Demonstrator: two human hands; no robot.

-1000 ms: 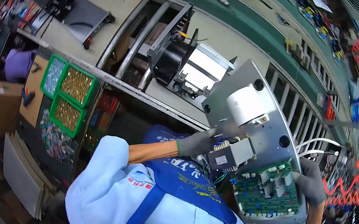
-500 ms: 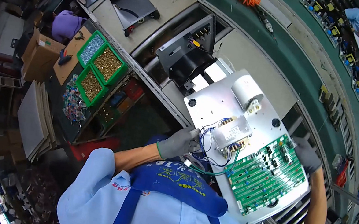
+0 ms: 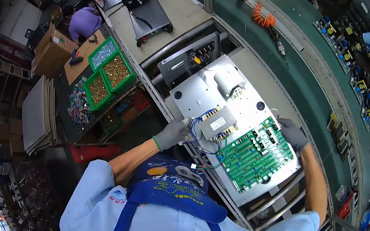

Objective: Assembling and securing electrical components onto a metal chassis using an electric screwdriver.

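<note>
A silvery metal plate (image 3: 199,86) lies tilted across the line in front of me. On it are a white cylinder (image 3: 229,81), a transformer (image 3: 218,122) with blue wires and a large green circuit board (image 3: 248,160). My left hand (image 3: 175,132), in a grey glove, grips the plate's near left edge beside the wires; its fingertips are partly hidden. My right hand (image 3: 293,134), also gloved, holds the right edge by the circuit board's corner. A green wire with a white plug (image 3: 193,166) hangs over the near edge. The plate's far end overlaps a dark machine housing (image 3: 189,60).
Green bins (image 3: 116,72) of brass and silvery small parts stand on the left bench. A second dark unit (image 3: 146,9) sits farther up the line. A screwdriver on an orange coiled hose (image 3: 264,18) lies at the back. Metal rollers (image 3: 277,204) run beneath the plate's right end.
Both hands have moved the plate left and away from me, so its far end now covers part of the dark housing. My view has shifted slightly.
</note>
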